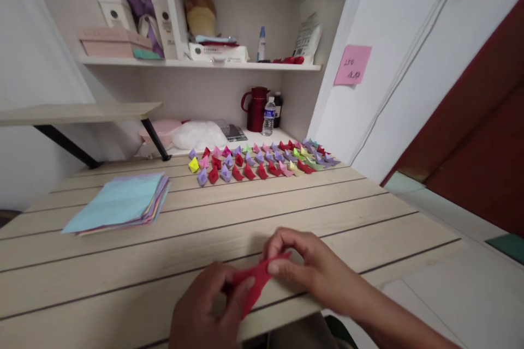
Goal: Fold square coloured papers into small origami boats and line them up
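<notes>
Tabletop [327,193], red paper [261,275], partly behind fingers [289,236]

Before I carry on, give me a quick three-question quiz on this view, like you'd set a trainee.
1. True or false: the left hand and the right hand both hold the red paper.
2. Which colour is the top sheet of the paper stack? A) yellow B) light blue C) red
3. Fill in: in this view, the paper stack lies to the ____ of the folded paper shapes.

Key: 1. True; 2. B; 3. left
</notes>
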Demonstrator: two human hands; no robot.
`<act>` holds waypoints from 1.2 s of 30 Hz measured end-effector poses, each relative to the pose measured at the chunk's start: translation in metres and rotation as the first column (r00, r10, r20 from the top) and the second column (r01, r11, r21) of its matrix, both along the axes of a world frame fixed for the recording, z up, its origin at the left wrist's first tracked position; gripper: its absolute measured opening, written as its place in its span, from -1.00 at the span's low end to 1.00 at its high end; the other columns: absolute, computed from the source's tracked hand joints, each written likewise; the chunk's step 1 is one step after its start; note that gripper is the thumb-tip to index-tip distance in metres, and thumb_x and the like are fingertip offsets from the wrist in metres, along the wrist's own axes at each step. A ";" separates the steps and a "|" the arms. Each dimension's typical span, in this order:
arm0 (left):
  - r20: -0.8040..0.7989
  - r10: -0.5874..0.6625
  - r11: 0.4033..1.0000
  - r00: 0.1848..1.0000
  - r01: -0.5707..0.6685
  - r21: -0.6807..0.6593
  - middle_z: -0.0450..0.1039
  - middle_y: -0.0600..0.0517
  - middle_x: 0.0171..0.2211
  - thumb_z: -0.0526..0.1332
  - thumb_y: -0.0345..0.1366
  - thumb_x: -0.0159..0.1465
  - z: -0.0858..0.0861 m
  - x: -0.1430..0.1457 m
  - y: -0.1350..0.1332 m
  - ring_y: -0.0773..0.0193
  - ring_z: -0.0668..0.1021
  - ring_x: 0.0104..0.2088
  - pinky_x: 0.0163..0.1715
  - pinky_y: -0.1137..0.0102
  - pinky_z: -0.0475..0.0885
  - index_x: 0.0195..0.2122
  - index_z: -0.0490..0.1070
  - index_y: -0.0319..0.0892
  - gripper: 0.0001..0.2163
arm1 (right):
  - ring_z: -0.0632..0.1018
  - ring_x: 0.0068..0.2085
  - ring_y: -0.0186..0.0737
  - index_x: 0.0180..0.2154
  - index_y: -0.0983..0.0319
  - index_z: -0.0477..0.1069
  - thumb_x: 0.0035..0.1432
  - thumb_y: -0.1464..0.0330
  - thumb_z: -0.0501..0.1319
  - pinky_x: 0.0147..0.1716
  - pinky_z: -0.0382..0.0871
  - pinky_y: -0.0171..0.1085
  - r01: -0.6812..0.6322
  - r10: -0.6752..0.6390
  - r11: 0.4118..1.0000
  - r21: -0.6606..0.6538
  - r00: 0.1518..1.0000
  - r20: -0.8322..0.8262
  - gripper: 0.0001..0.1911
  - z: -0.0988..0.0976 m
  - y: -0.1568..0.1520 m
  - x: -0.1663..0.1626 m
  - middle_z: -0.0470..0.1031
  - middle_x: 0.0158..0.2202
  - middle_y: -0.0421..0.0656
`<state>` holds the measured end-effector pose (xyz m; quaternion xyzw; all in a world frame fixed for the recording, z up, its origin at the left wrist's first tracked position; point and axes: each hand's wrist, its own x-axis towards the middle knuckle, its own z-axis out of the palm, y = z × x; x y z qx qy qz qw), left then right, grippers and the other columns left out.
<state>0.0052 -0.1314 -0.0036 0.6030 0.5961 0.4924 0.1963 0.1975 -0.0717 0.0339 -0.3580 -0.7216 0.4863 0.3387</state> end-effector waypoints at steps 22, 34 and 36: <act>0.528 -0.069 0.856 0.847 0.322 -0.405 0.44 0.09 -0.64 0.42 -0.03 -0.04 0.013 -0.019 0.122 0.44 0.35 -0.63 -0.54 0.49 0.26 -0.45 0.56 -0.29 -0.64 | 0.31 -0.62 -0.47 -0.52 0.29 0.40 -0.17 0.15 0.49 -0.61 0.14 -0.46 -0.174 0.140 0.909 -0.378 0.983 -0.115 -0.60 -0.011 0.132 -0.023 0.34 -0.69 -0.33; 0.552 0.043 0.962 0.833 0.115 -0.249 0.40 0.14 -0.65 0.43 0.03 -0.12 0.015 -0.015 0.122 0.43 0.33 -0.61 -0.56 0.51 0.25 -0.54 0.48 -0.21 -0.62 | 0.49 -0.30 -0.30 -0.10 0.15 0.40 -0.06 0.03 0.42 -0.35 0.32 -0.36 -0.195 0.070 0.914 -0.355 0.940 -0.335 -0.46 -0.012 0.109 -0.039 0.49 -0.28 -0.22; 0.564 0.056 0.967 0.824 0.096 -0.236 0.41 0.14 -0.65 0.44 0.03 -0.13 0.015 -0.014 0.122 0.42 0.34 -0.60 -0.55 0.51 0.27 -0.53 0.47 -0.21 -0.61 | 0.48 -0.34 -0.31 -0.17 0.19 0.42 -0.21 0.18 0.53 -0.37 0.30 -0.36 -0.224 0.091 0.906 -0.359 0.932 -0.352 -0.44 -0.013 0.106 -0.042 0.48 -0.35 -0.24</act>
